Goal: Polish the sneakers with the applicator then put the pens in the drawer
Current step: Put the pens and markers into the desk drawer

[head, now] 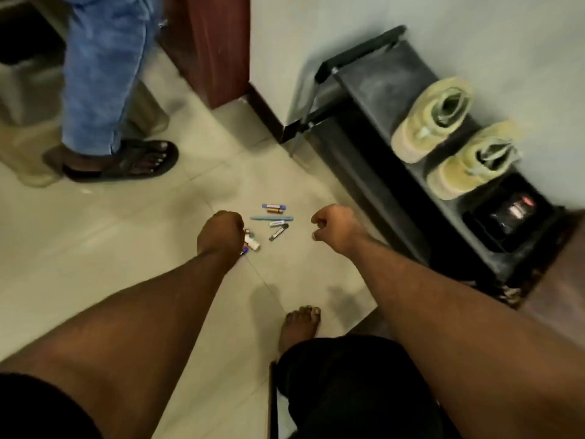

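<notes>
While both curled fists, left hand and right hand, hover over scattered coloured pens, neither visibly grips anything. Two tan suede sneakers sit atop a black plastic shoe rack.

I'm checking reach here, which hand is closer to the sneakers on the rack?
Right. The right hand hangs over the floor just left of the rack, below the sneakers; the left hand is farther left, past the pens.
</notes>
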Action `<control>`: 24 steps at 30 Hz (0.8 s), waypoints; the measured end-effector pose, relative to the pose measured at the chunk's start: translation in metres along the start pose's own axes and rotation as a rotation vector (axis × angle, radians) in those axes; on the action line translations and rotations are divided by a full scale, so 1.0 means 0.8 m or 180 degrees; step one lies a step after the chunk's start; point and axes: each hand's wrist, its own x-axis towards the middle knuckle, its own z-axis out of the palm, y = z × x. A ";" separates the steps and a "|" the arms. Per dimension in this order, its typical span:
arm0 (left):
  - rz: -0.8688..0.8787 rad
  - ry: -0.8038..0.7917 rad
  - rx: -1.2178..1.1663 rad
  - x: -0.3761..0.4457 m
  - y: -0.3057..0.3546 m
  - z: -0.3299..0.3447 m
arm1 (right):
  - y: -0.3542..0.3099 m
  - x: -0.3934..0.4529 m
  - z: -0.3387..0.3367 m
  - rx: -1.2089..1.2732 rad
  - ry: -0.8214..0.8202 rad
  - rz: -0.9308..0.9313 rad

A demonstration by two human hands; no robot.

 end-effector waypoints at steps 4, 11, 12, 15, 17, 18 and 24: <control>-0.0420 -0.0196 -0.0024 0.034 -0.047 0.079 | 0.016 0.088 0.059 -0.0167 -0.0432 -0.0175; -0.0858 -0.0243 0.0313 0.076 -0.113 0.178 | 0.018 0.185 0.188 -0.0069 -0.0925 -0.0487; -0.0874 -0.0240 0.0349 0.082 -0.121 0.186 | 0.014 0.190 0.206 -0.0004 -0.0975 -0.0521; -0.0834 -0.0311 0.0571 0.093 -0.144 0.206 | -0.002 0.198 0.249 0.0209 -0.0912 -0.0620; -0.0769 -0.0384 0.0659 0.096 -0.155 0.217 | -0.010 0.204 0.276 0.0404 -0.0751 -0.0485; -0.0745 -0.0404 0.0626 0.096 -0.157 0.220 | -0.013 0.207 0.286 0.0508 -0.0638 -0.0395; -0.0545 -0.0446 0.0564 0.096 -0.173 0.232 | -0.016 0.225 0.331 0.0524 -0.0090 -0.0290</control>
